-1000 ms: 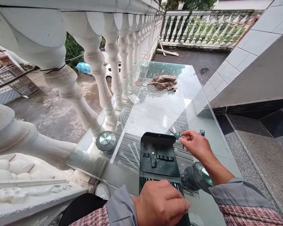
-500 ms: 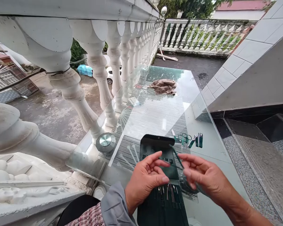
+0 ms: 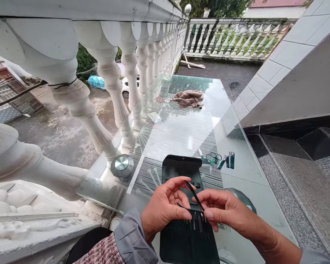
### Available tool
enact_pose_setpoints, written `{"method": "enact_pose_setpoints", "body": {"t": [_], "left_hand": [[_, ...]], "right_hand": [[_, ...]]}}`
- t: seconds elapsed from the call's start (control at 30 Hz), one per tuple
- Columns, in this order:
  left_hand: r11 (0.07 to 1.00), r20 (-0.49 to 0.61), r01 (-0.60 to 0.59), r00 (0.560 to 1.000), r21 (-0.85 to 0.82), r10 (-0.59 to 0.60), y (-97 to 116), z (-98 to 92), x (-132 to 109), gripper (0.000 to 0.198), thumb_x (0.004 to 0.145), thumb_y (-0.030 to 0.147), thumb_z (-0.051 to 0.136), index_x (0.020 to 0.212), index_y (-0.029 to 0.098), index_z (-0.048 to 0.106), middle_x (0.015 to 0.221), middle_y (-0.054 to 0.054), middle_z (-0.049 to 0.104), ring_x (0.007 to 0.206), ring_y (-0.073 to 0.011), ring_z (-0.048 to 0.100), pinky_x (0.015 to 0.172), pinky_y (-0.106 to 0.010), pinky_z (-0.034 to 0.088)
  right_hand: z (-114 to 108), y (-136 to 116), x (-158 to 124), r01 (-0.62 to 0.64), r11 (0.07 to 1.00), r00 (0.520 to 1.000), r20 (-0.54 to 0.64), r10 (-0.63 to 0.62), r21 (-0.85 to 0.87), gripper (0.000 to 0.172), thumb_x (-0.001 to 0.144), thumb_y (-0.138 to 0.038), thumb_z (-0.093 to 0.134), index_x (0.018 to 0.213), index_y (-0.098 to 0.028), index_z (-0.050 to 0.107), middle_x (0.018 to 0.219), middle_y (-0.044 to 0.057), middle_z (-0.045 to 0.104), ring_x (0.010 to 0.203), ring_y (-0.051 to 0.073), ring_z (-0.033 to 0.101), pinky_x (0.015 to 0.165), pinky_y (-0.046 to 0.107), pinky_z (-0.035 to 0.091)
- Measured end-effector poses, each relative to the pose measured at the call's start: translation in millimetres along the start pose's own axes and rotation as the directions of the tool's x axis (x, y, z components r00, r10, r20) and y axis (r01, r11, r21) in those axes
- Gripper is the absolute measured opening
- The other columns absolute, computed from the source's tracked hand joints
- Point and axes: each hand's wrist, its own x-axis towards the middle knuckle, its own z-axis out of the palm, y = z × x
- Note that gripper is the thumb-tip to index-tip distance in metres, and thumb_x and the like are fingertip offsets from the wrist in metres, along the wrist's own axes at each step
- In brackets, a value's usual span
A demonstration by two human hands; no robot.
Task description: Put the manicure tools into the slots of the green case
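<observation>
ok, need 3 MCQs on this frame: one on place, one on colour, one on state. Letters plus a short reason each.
1. Where does the cloth lie?
A. at the far end of the glass table
B. inside the case
C. over the railing

2. What colour is the open case?
A. red
B. dark green
C. white

3. What are the hands doing?
A. both resting flat on the glass
B. left hand and right hand together pinch a thin dark tool
C. closing the case

Answers: 1 A, the cloth sits far up the glass, beyond the case. 2 B, the case lining reads dark green. 3 B, fingertips of both hands grip the tool above the case.
</observation>
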Motion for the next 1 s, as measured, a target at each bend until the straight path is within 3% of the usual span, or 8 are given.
{"method": "enact_pose_setpoints", "body": {"t": [0.2, 0.3, 0.37, 0.47, 0.57, 0.77, 1.0], "left_hand": [[0.997, 0.034, 0.049, 0.998, 0.051, -0.051, -1.2, 0.3, -1.6, 0.084, 0.046, 0.024, 0.099, 0.119, 0.017, 0.06, 0.075, 0.002, 0.064, 0.063, -0.0063, 0.057, 0.061, -0.017, 0.045], [0.997, 0.007, 0.061, 0.998, 0.052, -0.061, 0.1, 2.9, -2.9, 0.087, 0.044, 0.022, 0.098, 0.121, 0.016, 0.059, 0.076, 0.001, 0.065, 0.067, -0.0084, 0.06, 0.065, -0.019, 0.047], [0.998, -0.032, 0.061, 0.998, 0.023, -0.06, 2.3, 5.3, -3.4, 0.078, 0.052, 0.035, 0.095, 0.12, 0.014, 0.061, 0.081, -0.002, 0.067, 0.067, -0.01, 0.061, 0.063, -0.021, 0.048], [0.997, -0.133, 0.076, 0.988, 0.005, -0.075, 5.7, 7.9, -3.3, 0.056, 0.069, 0.054, 0.08, 0.103, 0.011, 0.068, 0.083, -0.005, 0.067, 0.058, -0.0086, 0.058, 0.053, -0.02, 0.045], [0.989, -0.222, 0.126, 0.969, 0.077, -0.106, 6.7, 7.7, -2.5, 0.043, 0.068, 0.049, 0.082, 0.08, 0.01, 0.068, 0.065, -0.001, 0.063, 0.049, -0.0066, 0.052, 0.047, -0.018, 0.04], [0.981, -0.237, 0.153, 0.964, 0.121, -0.121, 6.1, 5.6, -1.7, 0.033, 0.063, 0.038, 0.083, 0.078, 0.011, 0.072, 0.061, -0.002, 0.065, 0.053, -0.0083, 0.056, 0.055, -0.019, 0.042], [0.965, -0.326, 0.18, 0.939, 0.193, -0.11, 11.3, 9.9, -2.7, 0.028, 0.059, 0.028, 0.078, 0.082, 0.012, 0.074, 0.059, 0.0, 0.063, 0.051, -0.0096, 0.053, 0.054, -0.023, 0.041]], "right_hand": [[8.2, -6.7, 2.0, -0.012, 0.996, 0.993, -0.116, 0.002, -0.094, 0.04, 0.078, -0.055, 0.069, 0.086, -0.017, 0.068, 0.07, 0.001, 0.06, 0.055, 0.01, 0.053, 0.054, 0.024, 0.046], [13.5, -8.1, 4.0, -0.033, 0.99, 0.984, -0.175, 0.008, -0.141, 0.041, 0.075, -0.057, 0.07, 0.081, -0.016, 0.066, 0.07, 0.001, 0.059, 0.054, 0.01, 0.05, 0.05, 0.023, 0.043], [17.3, -8.3, 4.5, -0.049, 0.982, 0.978, -0.208, 0.01, -0.181, 0.041, 0.075, -0.058, 0.068, 0.081, -0.017, 0.064, 0.07, 0.001, 0.058, 0.055, 0.01, 0.048, 0.05, 0.023, 0.041], [24.1, -7.9, 4.7, -0.069, 0.957, 0.97, -0.242, -0.001, -0.282, 0.035, 0.077, -0.052, 0.064, 0.078, -0.018, 0.061, 0.067, -0.001, 0.052, 0.057, 0.01, 0.044, 0.051, 0.023, 0.038], [30.3, -7.1, 5.3, -0.073, 0.924, 0.967, -0.255, -0.027, -0.375, 0.028, 0.076, -0.045, 0.064, 0.072, -0.018, 0.055, 0.065, -0.002, 0.047, 0.059, 0.011, 0.041, 0.054, 0.024, 0.035], [32.5, -6.6, 8.0, -0.092, 0.94, 0.987, -0.152, 0.044, -0.327, 0.027, 0.078, -0.044, 0.059, 0.072, -0.018, 0.052, 0.067, -0.002, 0.045, 0.062, 0.011, 0.039, 0.057, 0.025, 0.033], [32.9, 0.3, 11.1, -0.092, 0.982, 0.99, -0.118, 0.073, -0.164, 0.032, 0.076, -0.048, 0.064, 0.073, -0.018, 0.052, 0.065, -0.003, 0.046, 0.059, 0.01, 0.042, 0.055, 0.024, 0.035]]}}
